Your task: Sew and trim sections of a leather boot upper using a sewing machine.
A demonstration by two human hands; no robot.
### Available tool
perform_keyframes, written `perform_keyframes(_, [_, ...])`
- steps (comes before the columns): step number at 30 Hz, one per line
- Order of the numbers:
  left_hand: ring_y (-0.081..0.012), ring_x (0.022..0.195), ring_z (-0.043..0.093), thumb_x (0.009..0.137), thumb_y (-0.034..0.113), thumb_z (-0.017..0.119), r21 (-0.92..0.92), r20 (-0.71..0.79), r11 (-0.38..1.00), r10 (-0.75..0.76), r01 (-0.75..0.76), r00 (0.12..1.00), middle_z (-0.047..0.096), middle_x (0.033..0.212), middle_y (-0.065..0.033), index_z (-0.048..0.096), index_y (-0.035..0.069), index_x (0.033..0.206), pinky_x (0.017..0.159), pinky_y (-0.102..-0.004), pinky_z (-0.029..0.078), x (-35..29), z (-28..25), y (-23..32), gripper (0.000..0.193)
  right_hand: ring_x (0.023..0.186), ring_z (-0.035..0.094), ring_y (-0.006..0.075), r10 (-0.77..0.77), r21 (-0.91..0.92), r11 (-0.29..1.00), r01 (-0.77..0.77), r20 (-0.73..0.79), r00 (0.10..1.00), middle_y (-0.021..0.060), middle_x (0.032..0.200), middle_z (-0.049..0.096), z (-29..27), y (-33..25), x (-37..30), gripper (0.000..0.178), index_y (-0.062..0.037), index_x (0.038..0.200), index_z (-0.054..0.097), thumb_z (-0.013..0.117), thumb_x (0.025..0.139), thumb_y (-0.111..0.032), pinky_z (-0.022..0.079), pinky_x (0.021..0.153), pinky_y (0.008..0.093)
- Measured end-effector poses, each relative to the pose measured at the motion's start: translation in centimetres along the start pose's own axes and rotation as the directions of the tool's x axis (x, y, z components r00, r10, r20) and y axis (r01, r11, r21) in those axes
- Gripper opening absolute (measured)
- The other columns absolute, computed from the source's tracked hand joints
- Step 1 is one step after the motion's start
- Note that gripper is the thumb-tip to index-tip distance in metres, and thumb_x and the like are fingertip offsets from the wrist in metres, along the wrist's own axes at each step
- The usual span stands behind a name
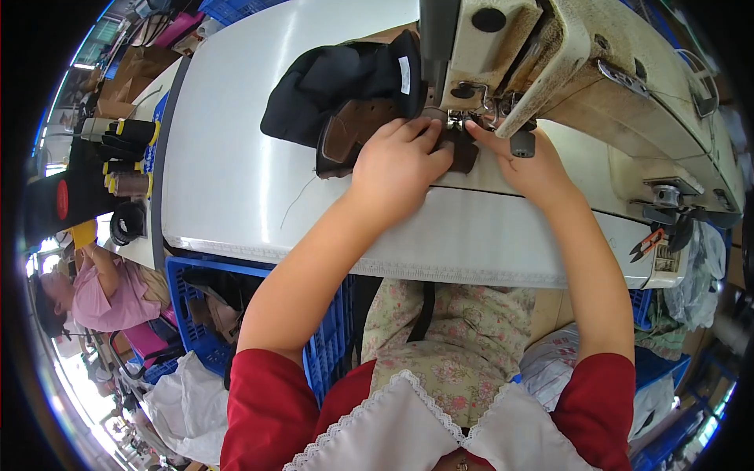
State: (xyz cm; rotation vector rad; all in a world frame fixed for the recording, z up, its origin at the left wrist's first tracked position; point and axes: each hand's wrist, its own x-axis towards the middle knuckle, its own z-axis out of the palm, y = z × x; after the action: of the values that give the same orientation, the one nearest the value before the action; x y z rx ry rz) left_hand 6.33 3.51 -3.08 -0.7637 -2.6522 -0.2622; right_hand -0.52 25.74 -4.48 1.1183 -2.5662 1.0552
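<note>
Under the presser foot of a sewing machine [457, 118] lies the dark brown edge of a bag-like piece of black cloth and brown leather-like panels [345, 129]. Its black cloth part [314, 88] is bunched up to the left, with a small white label on it. My left hand [400, 161] presses on the brown part just left of the needle, fingers bent and closed on it. Close by on the right, my right hand [534, 161] stretches its thumb toward the presser foot. Its other fingers are hidden behind the machine's lever.
Thread cones [129, 184] stand on a side table at left. Orange-handled snips [648, 245] lie at the table's right end. A blue crate [314, 357] with pieces in it sits below the table at left. Another person [110, 298] sits farther left.
</note>
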Motion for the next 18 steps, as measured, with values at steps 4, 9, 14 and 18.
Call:
perform_keyframes(4, [-0.0274, 0.116, 0.061, 0.071, 0.009, 0.066, -0.010, 0.025, 1.000, 0.007, -0.007, 1.000, 0.068, 0.121, -0.0123, 0.072, 0.011, 0.102, 0.093, -0.0403, 0.049, 0.0, -0.2, -0.6, 0.032, 0.088, 0.062, 0.0375, 0.027, 0.023, 0.999, -0.027, 0.012, 1.000, 0.0164, 0.092, 0.067, 0.0, -0.4, -0.2, 0.021, -0.0103, 0.104, 0.071, 0.061, 0.086, -0.006, 0.049, 0.075, 0.0451])
perform_keyframes(9, [-0.0274, 0.117, 0.060, 0.070, 0.007, 0.067, -0.044, 0.030, 0.999, 0.013, -0.012, 0.999, 0.067, 0.122, -0.0106, 0.072, 0.012, 0.104, 0.094, -0.0410, 0.048, 0.3, -0.4, -1.2, 0.034, 0.113, 0.063, 0.0337, 0.195, -0.095, 0.978, -0.184, 0.120, 0.974, 0.0134, 0.122, 0.066, 0.4, -0.7, -0.4, 0.056, -0.0290, 0.129, 0.064, 0.054, 0.086, 0.006, 0.050, 0.096, 0.0411])
perform_keyframes(14, [-0.0273, 0.118, 0.058, 0.069, 0.005, 0.066, -0.070, 0.033, 0.996, 0.059, -0.057, 0.998, 0.067, 0.122, -0.0100, 0.071, 0.012, 0.103, 0.097, -0.0414, 0.047, 0.4, -0.2, -2.6, 0.034, 0.091, 0.063, 0.0393, 0.084, -0.088, 0.992, -0.092, -0.088, 0.993, 0.0187, 0.096, 0.067, 1.6, -1.3, -0.6, 0.020, -0.0052, 0.107, 0.067, 0.060, 0.094, -0.019, 0.050, 0.077, 0.0459])
perform_keyframes(18, [-0.0274, 0.118, 0.058, 0.070, 0.005, 0.065, -0.027, 0.043, 0.997, 0.069, -0.068, 0.997, 0.066, 0.123, -0.0100, 0.069, 0.011, 0.102, 0.100, -0.0411, 0.045, 0.5, -0.7, -1.2, 0.033, 0.092, 0.064, 0.0381, -0.011, -0.260, 0.966, 0.001, -0.040, 0.999, 0.0176, 0.096, 0.067, 1.2, -1.6, -0.4, 0.018, -0.0089, 0.106, 0.069, 0.063, 0.090, -0.015, 0.051, 0.076, 0.0454])
